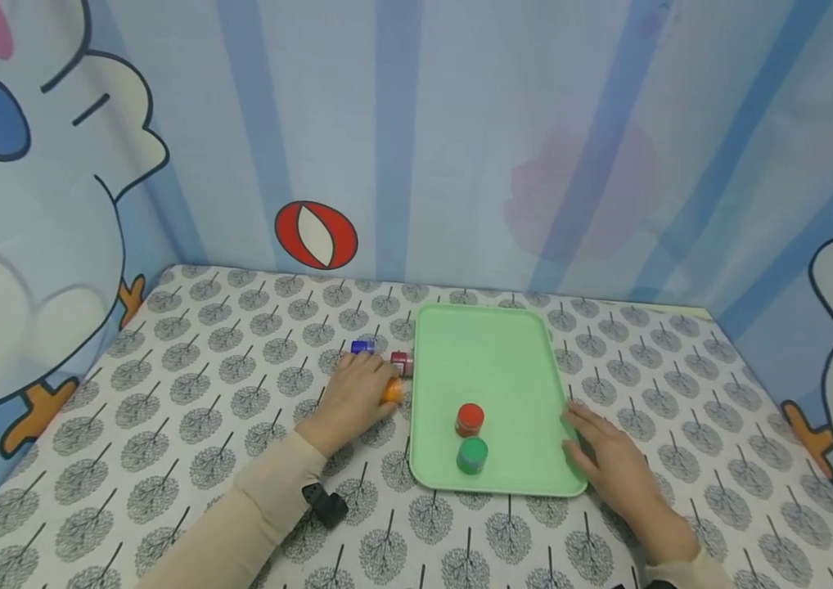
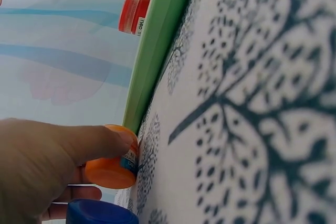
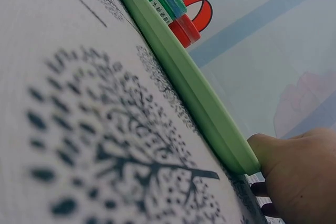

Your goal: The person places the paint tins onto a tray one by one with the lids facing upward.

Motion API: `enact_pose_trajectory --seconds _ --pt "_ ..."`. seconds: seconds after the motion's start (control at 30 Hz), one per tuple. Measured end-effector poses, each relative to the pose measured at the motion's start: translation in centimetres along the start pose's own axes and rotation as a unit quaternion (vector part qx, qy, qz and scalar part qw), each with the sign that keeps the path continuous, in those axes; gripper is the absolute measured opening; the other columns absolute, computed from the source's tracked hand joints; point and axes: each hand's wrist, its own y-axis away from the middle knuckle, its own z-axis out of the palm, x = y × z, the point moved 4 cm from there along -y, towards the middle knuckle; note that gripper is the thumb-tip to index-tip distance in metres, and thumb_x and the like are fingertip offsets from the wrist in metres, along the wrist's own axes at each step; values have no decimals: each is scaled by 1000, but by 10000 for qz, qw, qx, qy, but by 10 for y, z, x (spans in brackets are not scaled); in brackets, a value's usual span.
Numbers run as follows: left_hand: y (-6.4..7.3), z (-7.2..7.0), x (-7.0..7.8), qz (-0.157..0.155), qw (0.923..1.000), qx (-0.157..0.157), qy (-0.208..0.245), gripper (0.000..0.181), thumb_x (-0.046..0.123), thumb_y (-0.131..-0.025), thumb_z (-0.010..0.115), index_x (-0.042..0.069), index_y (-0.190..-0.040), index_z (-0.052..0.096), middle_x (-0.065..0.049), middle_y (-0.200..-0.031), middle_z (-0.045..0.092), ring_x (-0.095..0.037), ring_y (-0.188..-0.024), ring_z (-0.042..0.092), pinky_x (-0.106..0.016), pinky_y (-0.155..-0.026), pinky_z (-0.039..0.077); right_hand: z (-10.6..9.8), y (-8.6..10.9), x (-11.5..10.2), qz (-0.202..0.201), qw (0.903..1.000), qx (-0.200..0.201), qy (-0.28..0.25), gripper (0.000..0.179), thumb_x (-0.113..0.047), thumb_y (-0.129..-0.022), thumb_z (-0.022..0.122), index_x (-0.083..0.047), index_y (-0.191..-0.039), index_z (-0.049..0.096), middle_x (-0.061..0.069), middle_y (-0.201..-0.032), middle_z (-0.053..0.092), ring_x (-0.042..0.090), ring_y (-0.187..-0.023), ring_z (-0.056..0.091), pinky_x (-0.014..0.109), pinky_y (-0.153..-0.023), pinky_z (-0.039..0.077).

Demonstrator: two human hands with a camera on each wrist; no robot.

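My left hand reaches to the left side of a light green tray. It pinches an orange paint jar between thumb and fingers, low by the tray's outer wall. A blue jar and a dark red jar lie just beyond that hand, outside the tray. Inside the tray, a red-capped jar and a green-capped jar stand upright near the front left. My right hand rests against the tray's right edge, thumb and fingertips at the rim, fingers fairly straight.
The table wears a white cloth printed with dark trees. Behind it hangs a blue striped backdrop with cartoon figures, meeting the table's back edge. More of this backdrop rises along both sides.
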Motion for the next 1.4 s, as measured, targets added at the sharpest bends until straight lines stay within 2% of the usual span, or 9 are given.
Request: enact_pose_trajectory --seconds 0.27,0.47,0.67,0.83,1.03,1.17,1.4 --pt "-4 -2 3 26 9996 261 57 30 29 -82 74 8 -101 62 -5 -96 63 -22 -92 53 -39 -88 41 -3 0 1 70 10000 0 -14 49 -21 -93 61 -1 -136 50 14 -148 44 39 -132 44 54 -110 33" --pt "-4 -3 11 147 9987 431 209 33 27 -81 76 7 -105 65 -6 -98 64 -22 -94 54 -39 -86 42 -3 0 1 54 10000 -30 -32 49 -21 -93 61 -1 -136 50 14 -148 43 39 -132 44 54 -110 33" --pt "-7 -4 19 288 9979 398 432 39 27 -82 74 6 -113 65 -9 -107 65 -25 -103 56 -42 -93 42 -3 0 0 39 10000 -18 -26 48 -21 -92 61 -1 -135 51 15 -148 44 39 -131 45 54 -109 34" --pt "-10 -5 22 349 9980 376 370 36 27 -80 76 8 -107 62 -7 -105 66 -23 -98 56 -40 -94 42 -4 1 0 67 10000 -16 -14 48 -20 -92 61 -1 -135 51 15 -147 45 40 -131 45 54 -109 34" --pt "-16 -8 28 275 9964 381 704 33 23 -79 77 9 -103 59 -4 -98 66 -21 -91 54 -38 -91 43 -3 0 -1 71 10000 -22 -14 48 -21 -93 61 -2 -136 50 14 -148 44 39 -131 45 54 -109 34" --pt "-20 -4 33 168 9945 213 1012 33 23 -81 76 9 -105 60 -3 -96 66 -19 -88 53 -36 -87 43 -1 0 -1 37 10000 10 -14 48 -22 -93 61 -2 -136 51 14 -148 45 39 -131 46 54 -109 35" --pt "-25 3 40 76 9912 147 1315 35 28 -80 77 13 -109 63 -3 -104 67 -22 -99 58 -40 -93 43 0 2 0 13 10000 84 -12 48 -22 -92 62 -2 -134 52 15 -147 46 39 -129 47 55 -108 36"
